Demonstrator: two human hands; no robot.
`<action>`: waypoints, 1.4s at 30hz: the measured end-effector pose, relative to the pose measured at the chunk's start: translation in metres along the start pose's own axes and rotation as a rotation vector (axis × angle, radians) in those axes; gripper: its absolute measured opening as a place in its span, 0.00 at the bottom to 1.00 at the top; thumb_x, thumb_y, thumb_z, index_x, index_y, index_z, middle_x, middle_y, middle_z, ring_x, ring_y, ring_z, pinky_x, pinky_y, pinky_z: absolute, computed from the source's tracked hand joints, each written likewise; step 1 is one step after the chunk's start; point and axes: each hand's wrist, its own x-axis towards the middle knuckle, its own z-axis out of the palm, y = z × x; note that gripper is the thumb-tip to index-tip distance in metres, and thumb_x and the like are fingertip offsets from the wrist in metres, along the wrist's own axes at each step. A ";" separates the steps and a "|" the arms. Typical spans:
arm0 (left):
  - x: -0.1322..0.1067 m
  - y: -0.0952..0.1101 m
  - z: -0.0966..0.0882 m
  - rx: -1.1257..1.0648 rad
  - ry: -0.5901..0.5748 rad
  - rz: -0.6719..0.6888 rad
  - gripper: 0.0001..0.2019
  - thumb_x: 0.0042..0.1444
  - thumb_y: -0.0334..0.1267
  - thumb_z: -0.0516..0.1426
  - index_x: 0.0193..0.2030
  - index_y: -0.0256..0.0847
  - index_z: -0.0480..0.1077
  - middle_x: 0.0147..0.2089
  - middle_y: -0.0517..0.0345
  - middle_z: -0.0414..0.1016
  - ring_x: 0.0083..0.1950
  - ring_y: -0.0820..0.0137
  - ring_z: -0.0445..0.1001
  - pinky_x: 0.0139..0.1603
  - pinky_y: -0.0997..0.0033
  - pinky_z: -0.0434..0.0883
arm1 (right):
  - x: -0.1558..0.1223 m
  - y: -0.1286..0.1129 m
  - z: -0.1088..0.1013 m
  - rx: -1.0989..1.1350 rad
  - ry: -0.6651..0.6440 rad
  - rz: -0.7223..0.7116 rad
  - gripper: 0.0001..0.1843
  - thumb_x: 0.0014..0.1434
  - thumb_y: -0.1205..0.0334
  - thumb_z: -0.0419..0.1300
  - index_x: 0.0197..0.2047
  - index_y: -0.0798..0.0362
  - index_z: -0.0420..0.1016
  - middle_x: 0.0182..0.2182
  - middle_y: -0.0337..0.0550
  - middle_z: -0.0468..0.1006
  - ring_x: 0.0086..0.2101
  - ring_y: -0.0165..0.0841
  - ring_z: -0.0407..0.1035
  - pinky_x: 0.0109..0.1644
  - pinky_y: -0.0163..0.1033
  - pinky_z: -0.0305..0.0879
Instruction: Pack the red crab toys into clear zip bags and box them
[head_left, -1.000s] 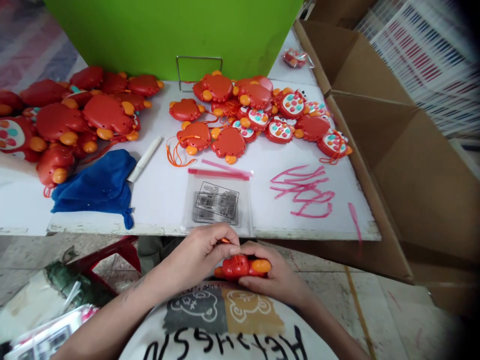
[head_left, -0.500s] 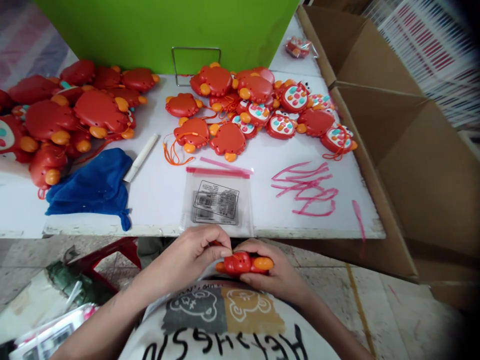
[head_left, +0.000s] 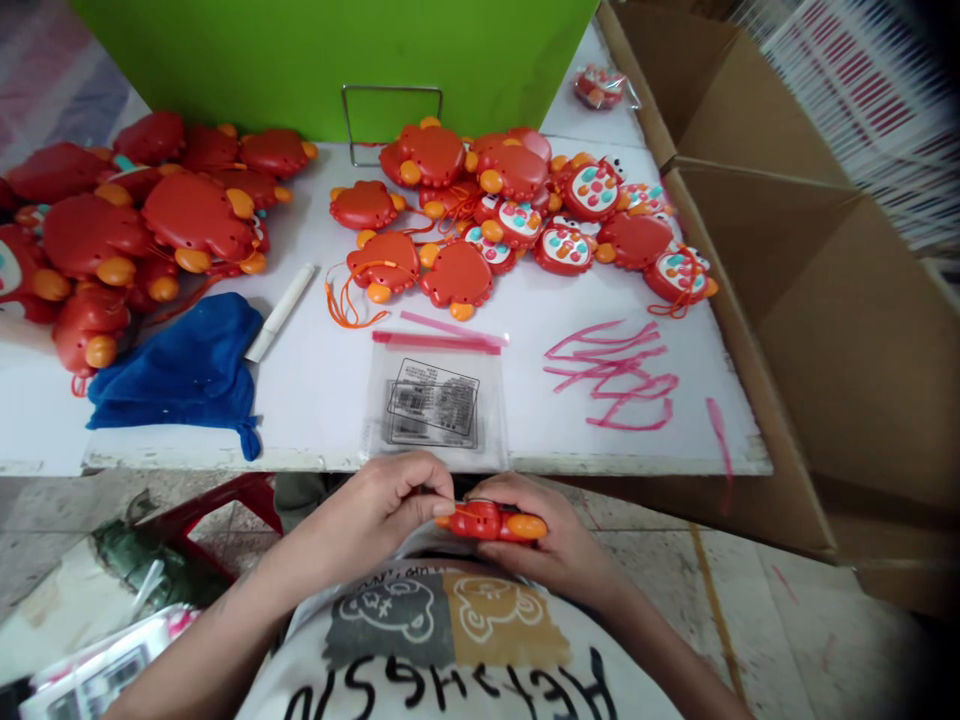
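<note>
My right hand (head_left: 536, 530) grips a red crab-shaped plastic toy (head_left: 480, 522) with orange end pieces, held on edge just in front of my shirt. Thumb and forefinger of my left hand (head_left: 405, 500) are pinched at the toy's left end, on what looks like its thin orange cord (head_left: 463, 508). Beyond my hands, at the table edge, lies a clear zip bag (head_left: 435, 400) with a pink seal strip and black print. Several similar red toys (head_left: 457, 275) lie behind it, some face down, some with coloured buttons up.
Another heap of red toys (head_left: 199, 215) is at left, near a blue cloth (head_left: 180, 370) and a white marker-like stick (head_left: 281, 312). Pink strips (head_left: 611, 375) lie at right. A green box (head_left: 330, 60) stands behind; an open cardboard box (head_left: 810, 300) flanks the table.
My left hand has shifted slightly left, its pinched fingers drawing away from the middle of the toy. The right hand keeps its hold, with the toy almost in place.
</note>
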 end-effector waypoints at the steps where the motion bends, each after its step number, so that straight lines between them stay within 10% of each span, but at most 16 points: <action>1: 0.000 0.000 0.000 0.004 -0.003 -0.005 0.06 0.61 0.34 0.52 0.34 0.39 0.67 0.32 0.62 0.69 0.33 0.76 0.66 0.36 0.76 0.64 | 0.000 0.000 0.000 -0.023 0.000 -0.008 0.17 0.55 0.55 0.63 0.47 0.50 0.69 0.42 0.45 0.75 0.40 0.35 0.70 0.44 0.40 0.66; 15: -0.001 0.001 -0.002 0.056 -0.011 0.001 0.08 0.62 0.37 0.50 0.34 0.39 0.66 0.32 0.62 0.68 0.34 0.74 0.66 0.36 0.75 0.63 | -0.003 0.004 0.000 -0.271 0.029 -0.039 0.18 0.58 0.54 0.59 0.52 0.46 0.67 0.47 0.48 0.73 0.45 0.37 0.70 0.48 0.42 0.68; 42: 0.011 -0.007 0.003 -0.015 0.033 -0.047 0.07 0.60 0.35 0.51 0.32 0.39 0.66 0.30 0.62 0.68 0.33 0.74 0.65 0.35 0.73 0.63 | 0.002 0.011 0.002 -0.039 0.022 0.034 0.19 0.53 0.55 0.65 0.47 0.49 0.70 0.42 0.43 0.76 0.40 0.34 0.71 0.44 0.39 0.65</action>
